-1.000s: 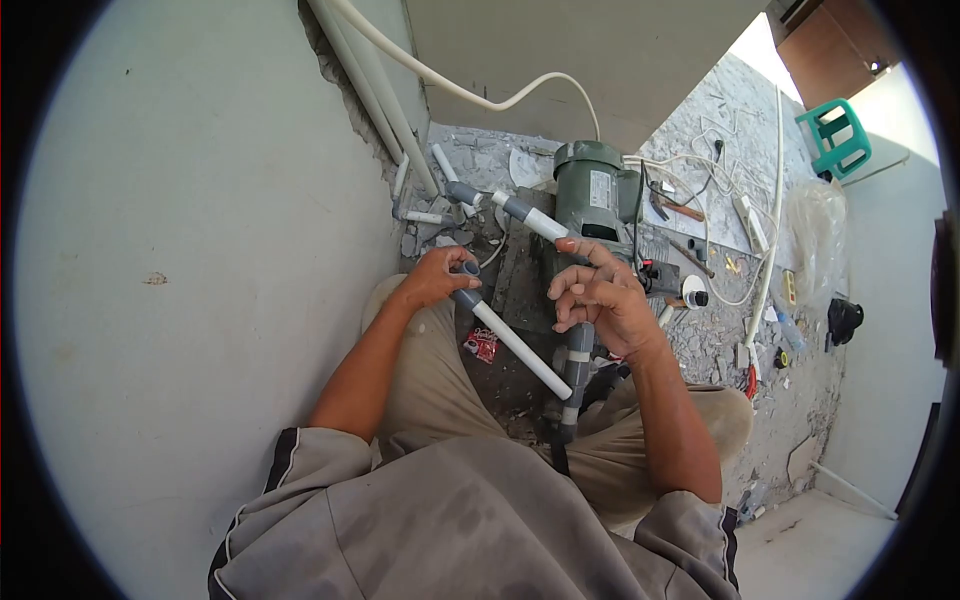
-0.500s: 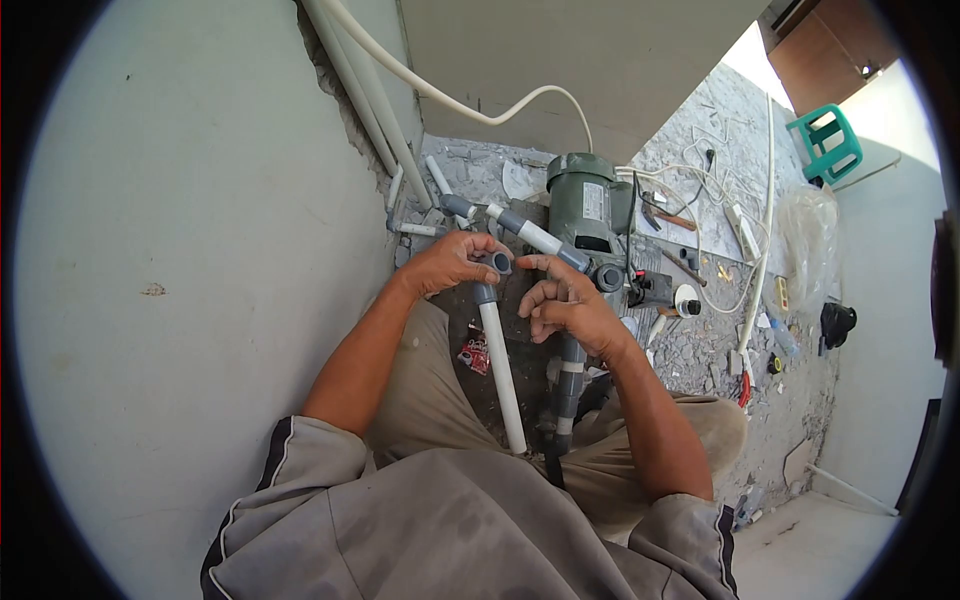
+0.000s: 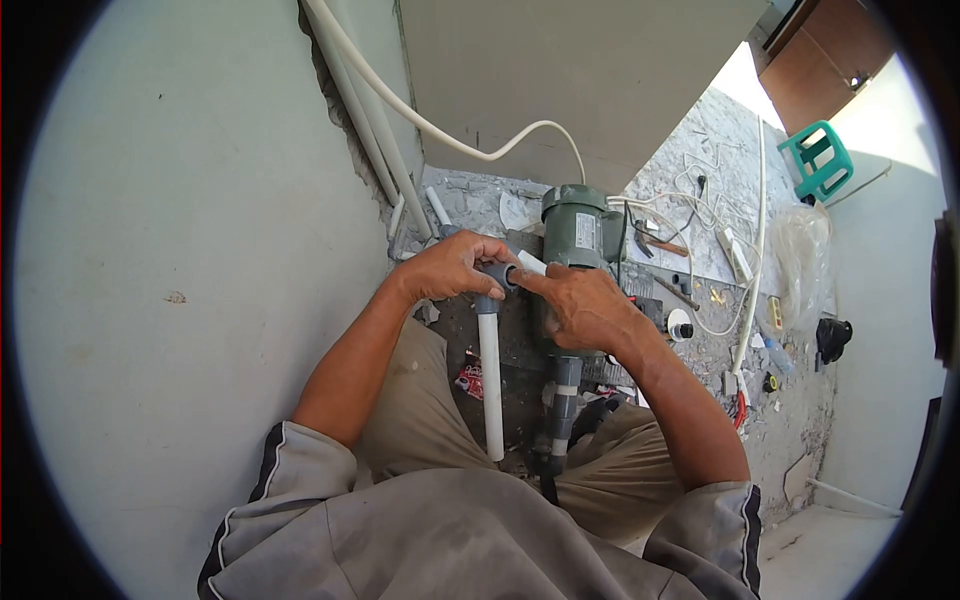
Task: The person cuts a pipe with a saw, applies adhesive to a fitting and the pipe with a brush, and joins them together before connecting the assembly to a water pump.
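Observation:
My left hand (image 3: 455,268) grips a grey pipe fitting (image 3: 490,302) between thumb and fingers. A white pipe (image 3: 491,385) hangs down from that fitting toward my lap. The index finger of my right hand (image 3: 585,310) points into or against the fitting's open end; its other fingers are curled, and no object shows in them. Just beyond my right hand stands a green pump motor (image 3: 576,225). Below it, grey and white pipe sections (image 3: 565,400) run down between my legs.
Rubble covers the floor (image 3: 660,345). A hammer (image 3: 665,245), a power strip (image 3: 735,255), cables and a long white pipe (image 3: 758,250) lie to the right. A green stool (image 3: 820,160) stands farther back. A wall (image 3: 190,300) rises on the left.
My right index finger has moved left onto the fitting's opening. The fitting has turned toward my right hand, and the white pipe's lower end has swung left.

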The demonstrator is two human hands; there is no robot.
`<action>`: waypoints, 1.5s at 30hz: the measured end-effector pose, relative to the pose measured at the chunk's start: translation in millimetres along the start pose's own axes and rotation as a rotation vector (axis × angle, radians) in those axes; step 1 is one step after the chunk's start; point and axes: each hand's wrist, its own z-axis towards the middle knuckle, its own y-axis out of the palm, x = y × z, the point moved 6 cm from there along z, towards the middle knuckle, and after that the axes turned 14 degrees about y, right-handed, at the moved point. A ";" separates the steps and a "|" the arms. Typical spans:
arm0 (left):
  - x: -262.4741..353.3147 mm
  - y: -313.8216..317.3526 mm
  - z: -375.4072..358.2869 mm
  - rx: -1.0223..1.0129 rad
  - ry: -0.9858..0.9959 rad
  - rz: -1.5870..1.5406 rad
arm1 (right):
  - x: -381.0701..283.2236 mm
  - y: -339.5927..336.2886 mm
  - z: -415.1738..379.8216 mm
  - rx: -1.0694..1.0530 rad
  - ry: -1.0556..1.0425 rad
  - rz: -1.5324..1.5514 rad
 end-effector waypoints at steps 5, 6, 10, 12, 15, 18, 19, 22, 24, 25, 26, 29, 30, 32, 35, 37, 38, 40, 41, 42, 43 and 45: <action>14.8 0.3 4.1 0.051 -0.003 0.026 | 3.7 18.0 -5.9 -0.146 0.068 0.507; 16.5 1.6 5.0 0.050 -0.002 0.059 | 5.1 26.8 -7.2 -0.200 0.103 0.658; 23.2 9.5 4.1 0.139 -0.019 0.230 | -9.7 49.2 -18.6 -0.534 0.152 1.616; 26.5 12.8 6.4 0.179 -0.029 0.229 | -15.4 49.0 -25.8 -0.585 0.092 1.965; 33.4 13.3 21.4 0.144 0.088 0.110 | 0.8 40.8 -35.5 -0.523 0.085 1.871; 42.0 18.6 50.4 0.089 0.138 0.012 | 25.5 17.5 -50.7 -0.455 0.085 1.780; 46.6 21.8 61.5 0.068 0.123 -0.013 | 34.8 9.0 -56.0 -0.428 0.091 1.749; 51.7 38.5 94.4 -0.011 0.007 -0.136 | 69.0 -14.4 -76.9 -0.344 0.147 1.548; 38.6 57.6 116.8 -0.078 0.009 -0.300 | 99.9 -27.7 -89.0 -0.309 0.157 1.307; 34.1 71.9 126.9 -0.083 -0.015 -0.406 | 121.0 -29.3 -96.2 -0.291 0.186 1.226; 28.2 83.7 136.3 -0.079 -0.036 -0.508 | 142.6 -34.6 -107.6 -0.121 0.242 1.102; 6.5 121.4 163.2 -0.140 -0.118 -0.761 | 178.3 -46.4 -128.1 0.301 0.295 0.843; 4.2 137.2 172.4 -0.160 -0.136 -0.813 | 182.4 -38.2 -132.2 0.385 0.270 0.850; -1.6 168.1 188.1 -0.247 -0.157 -0.835 | 197.2 -26.0 -136.3 0.467 0.267 0.893; -15.9 211.0 205.6 -0.318 -0.207 -0.848 | 217.7 -10.0 -141.3 0.422 0.282 1.030; -12.6 232.0 212.3 -0.249 -0.279 -0.935 | 234.2 -1.1 -148.5 0.472 0.294 1.201; -8.6 235.7 215.3 -0.212 -0.327 -0.966 | 243.1 2.6 -152.4 0.501 0.298 1.284; 3.9 246.5 221.5 -0.186 -0.149 -1.086 | 259.6 4.2 -164.6 0.639 0.347 1.329; 3.9 252.3 221.1 -0.143 -0.141 -1.120 | 265.6 6.0 -169.5 0.684 0.380 1.369; 3.0 258.3 219.9 -0.097 -0.131 -1.154 | 271.5 8.0 -173.0 0.725 0.411 1.410; 1.2 264.0 219.5 -0.063 -0.109 -1.129 | 277.3 8.9 -175.7 0.789 0.429 1.409; -3.0 275.6 219.4 -0.010 -0.054 -1.018 | 288.0 12.5 -179.9 0.846 0.474 1.414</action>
